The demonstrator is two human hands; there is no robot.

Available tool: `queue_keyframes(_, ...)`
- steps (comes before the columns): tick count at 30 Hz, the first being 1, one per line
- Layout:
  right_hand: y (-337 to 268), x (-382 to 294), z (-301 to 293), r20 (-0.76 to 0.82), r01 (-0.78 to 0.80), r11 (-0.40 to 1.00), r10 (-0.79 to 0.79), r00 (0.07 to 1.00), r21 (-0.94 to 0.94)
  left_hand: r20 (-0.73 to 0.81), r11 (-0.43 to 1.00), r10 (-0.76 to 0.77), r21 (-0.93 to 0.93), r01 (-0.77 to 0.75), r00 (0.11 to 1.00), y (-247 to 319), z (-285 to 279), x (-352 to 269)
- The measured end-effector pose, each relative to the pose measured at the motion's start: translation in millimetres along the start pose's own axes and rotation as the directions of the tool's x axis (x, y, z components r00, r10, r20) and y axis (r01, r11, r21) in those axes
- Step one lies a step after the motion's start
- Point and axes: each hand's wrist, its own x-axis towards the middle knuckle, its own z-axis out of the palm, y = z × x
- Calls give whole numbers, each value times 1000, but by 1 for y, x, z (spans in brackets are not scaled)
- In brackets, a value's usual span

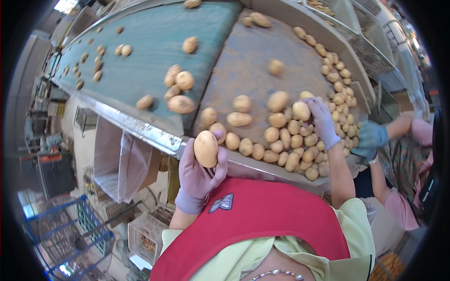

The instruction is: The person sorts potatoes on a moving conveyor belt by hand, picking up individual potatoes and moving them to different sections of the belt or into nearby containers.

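Note:
My left hand [202, 168], in a light purple glove, holds a large oval potato [206, 149] upright at the near edge of the sorting surface. My right hand [320, 119], gloved alike, grips a potato [301, 111] above a crowd of potatoes [297, 141] on the brown-dusted metal table [246, 52]. Its palm is turned from view. Several potatoes line the near rim between my hands, and two bigger ones [239, 119] lie apart further in. On the left, a green conveyor belt [151, 52] carries scattered potatoes, with a cluster [180, 104] near its end.
A co-worker's blue-gloved hands [371, 137] are at the table's right end, beside the heap. A raised metal rim [168, 144] borders the near side. A white sack [123, 158] hangs below the belt. Plastic crates stand at lower left [144, 235] and upper right [372, 49].

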Motion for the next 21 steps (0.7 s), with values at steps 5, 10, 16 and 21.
queue_keyframes(5, -34, -1, 77, 337, 650, 472, -587, 736, -596, 20, 972, 203, -123, -200, 979, 5, -10, -18)
queue_keyframes(10, -11, -12, 130, 614, 670, 356, -272, 741, -651, 78, 946, 266, -211, -245, 961, -4, -8, -24)
queue_keyframes(16, -30, -17, 106, 615, -232, 962, 95, 783, 146, 37, 930, 310, -217, -295, 950, -10, -12, -32)
queue_keyframes(21, -21, -23, 101, 762, -671, 538, 78, 643, 511, 62, 937, 292, -221, -272, 955, -9, -13, -28)
